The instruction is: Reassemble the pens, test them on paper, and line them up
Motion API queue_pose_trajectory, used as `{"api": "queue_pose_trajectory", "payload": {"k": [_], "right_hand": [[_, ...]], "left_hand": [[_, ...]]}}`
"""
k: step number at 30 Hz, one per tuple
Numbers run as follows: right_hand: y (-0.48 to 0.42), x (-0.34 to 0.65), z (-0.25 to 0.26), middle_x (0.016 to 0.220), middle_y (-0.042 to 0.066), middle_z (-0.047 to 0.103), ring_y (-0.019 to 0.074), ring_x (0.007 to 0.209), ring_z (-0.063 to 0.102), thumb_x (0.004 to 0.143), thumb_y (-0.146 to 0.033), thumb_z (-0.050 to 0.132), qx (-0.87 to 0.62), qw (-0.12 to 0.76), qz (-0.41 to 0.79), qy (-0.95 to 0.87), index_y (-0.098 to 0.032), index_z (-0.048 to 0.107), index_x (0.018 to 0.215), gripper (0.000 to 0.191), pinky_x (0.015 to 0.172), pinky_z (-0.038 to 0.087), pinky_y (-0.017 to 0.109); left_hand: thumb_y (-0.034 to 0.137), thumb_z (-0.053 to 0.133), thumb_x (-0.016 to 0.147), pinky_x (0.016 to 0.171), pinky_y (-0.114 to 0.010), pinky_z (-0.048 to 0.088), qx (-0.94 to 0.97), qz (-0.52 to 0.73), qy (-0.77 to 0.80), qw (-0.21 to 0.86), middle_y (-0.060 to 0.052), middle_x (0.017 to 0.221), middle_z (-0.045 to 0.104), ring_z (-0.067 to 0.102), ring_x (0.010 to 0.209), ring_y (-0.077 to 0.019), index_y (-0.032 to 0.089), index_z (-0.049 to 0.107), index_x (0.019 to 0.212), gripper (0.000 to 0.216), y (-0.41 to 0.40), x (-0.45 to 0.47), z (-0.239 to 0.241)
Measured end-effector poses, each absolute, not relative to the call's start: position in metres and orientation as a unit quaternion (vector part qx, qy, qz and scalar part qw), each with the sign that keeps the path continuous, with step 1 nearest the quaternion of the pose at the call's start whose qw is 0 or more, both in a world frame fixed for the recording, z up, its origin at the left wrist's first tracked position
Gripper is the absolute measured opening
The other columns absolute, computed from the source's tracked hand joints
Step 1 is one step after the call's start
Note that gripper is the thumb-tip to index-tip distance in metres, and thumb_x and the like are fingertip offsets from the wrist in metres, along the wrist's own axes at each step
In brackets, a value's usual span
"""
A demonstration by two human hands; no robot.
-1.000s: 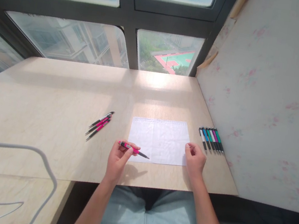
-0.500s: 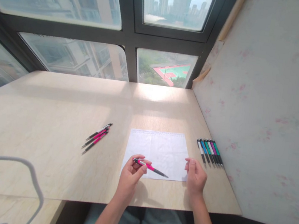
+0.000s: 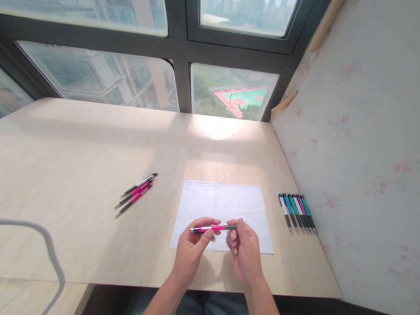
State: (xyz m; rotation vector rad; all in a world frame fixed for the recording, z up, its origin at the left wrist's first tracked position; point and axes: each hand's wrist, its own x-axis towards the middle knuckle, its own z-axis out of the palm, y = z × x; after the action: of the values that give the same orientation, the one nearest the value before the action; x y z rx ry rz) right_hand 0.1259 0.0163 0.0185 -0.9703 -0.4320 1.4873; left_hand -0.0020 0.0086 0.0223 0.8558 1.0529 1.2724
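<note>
A pink pen (image 3: 217, 227) with a dark grip lies level between my hands, above the lower part of a white sheet of paper (image 3: 223, 201). My left hand (image 3: 193, 250) pinches its clicker half between thumb and fingers. At the other end, my right hand (image 3: 245, 249) has thumb and fingertips closed on the dark grip, and the pen's tip is hidden there. Faint writing runs along the paper's top edge.
Three loose pens (image 3: 135, 195), pink and white, lie left of the paper. A row of several coloured pens (image 3: 296, 212) lies at right beside the wall (image 3: 384, 152). A grey cable (image 3: 47, 241) curves over the table's (image 3: 75, 158) left front.
My right hand has come left from the paper's right edge and taken hold of the pen's grip end. The pen has turned from slanting down to nearly level.
</note>
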Motion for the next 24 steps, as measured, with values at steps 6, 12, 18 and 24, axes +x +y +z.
{"api": "queue_pose_trajectory", "payload": {"k": [6,12,18,24], "right_hand": [[0.011,0.113,0.015,0.054,-0.007,0.037,0.0041,0.045,0.029,0.078,-0.05,0.071,-0.397,0.618,0.674,-0.081,-0.015,0.065,0.079,0.035,0.039,0.02,0.017],[0.003,0.103,0.011,0.055,-0.007,0.039,0.0053,0.046,0.029,0.079,-0.055,0.067,-0.418,0.655,0.624,-0.083,-0.016,0.063,0.08,0.039,0.041,0.021,0.018],[-0.003,0.107,0.003,0.054,-0.006,0.04,0.0089,0.05,0.036,0.089,-0.055,0.053,-0.532,0.666,0.478,-0.21,-0.017,0.063,0.082,0.04,0.048,0.03,0.022],[-0.004,0.126,-0.002,0.054,-0.004,0.044,0.0101,0.051,0.04,0.093,-0.051,0.048,-0.555,0.616,0.433,-0.353,-0.017,0.066,0.082,0.04,0.05,0.034,0.023]], "left_hand": [[0.028,0.065,0.084,0.078,-0.031,0.049,0.415,0.54,0.408,0.608,-0.013,0.109,0.071,0.066,0.086,-0.0197,0.017,0.07,0.106,0.025,0.003,-0.011,0.021],[0.03,0.07,0.081,0.073,-0.026,0.051,0.295,0.59,0.429,0.617,-0.009,0.098,0.072,0.066,0.075,-0.0134,0.016,0.07,0.093,0.019,0.003,0.004,0.02],[0.022,0.074,0.077,0.069,-0.018,0.054,0.064,0.606,0.41,0.679,-0.008,0.099,0.071,0.065,0.072,-0.0084,0.014,0.067,0.092,0.019,-0.001,0.027,0.024],[0.013,0.069,0.081,0.062,-0.014,0.055,0.012,0.576,0.4,0.713,-0.011,0.101,0.07,0.066,0.071,-0.0081,0.011,0.067,0.093,0.013,0.001,0.022,0.021]]}}
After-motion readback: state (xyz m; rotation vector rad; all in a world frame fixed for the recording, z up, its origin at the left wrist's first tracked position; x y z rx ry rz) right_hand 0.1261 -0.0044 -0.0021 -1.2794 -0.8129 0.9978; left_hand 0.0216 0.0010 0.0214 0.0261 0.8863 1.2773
